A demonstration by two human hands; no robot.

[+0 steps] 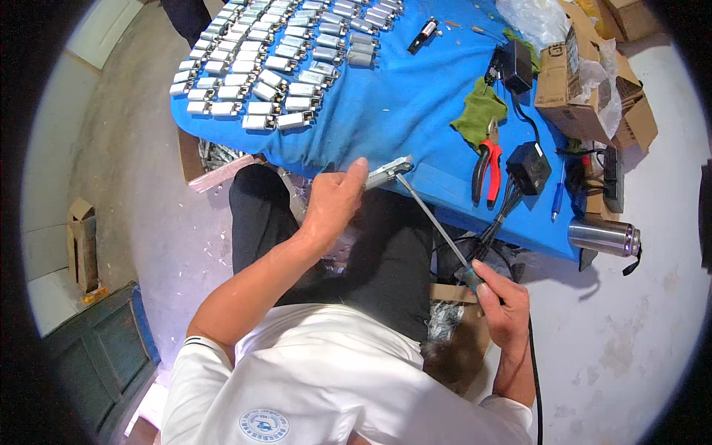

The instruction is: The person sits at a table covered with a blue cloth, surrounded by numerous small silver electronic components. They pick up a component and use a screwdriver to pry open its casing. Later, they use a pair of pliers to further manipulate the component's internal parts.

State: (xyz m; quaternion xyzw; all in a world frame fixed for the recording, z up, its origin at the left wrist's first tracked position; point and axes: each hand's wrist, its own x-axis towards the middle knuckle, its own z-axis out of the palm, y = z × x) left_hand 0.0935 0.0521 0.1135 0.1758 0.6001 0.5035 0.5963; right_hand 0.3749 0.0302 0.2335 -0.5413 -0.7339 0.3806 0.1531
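My left hand is closed around a silver flat block that looks like a battery cell, held just off the table's front edge with its small fitted end pointing right. My right hand grips the handle of a screwdriver with a long thin metal shaft. The shaft slants up and left, and its tip meets the fitted end of the block. Similar silver blocks lie in rows on the blue-covered table, far left, their small copper-coloured ends facing right.
Red-handled pliers, a green cloth, black adapters with cables and a blue pen lie on the right. A steel flask rests at the right corner. Cardboard boxes stand behind. Below the table sits a box of metal parts.
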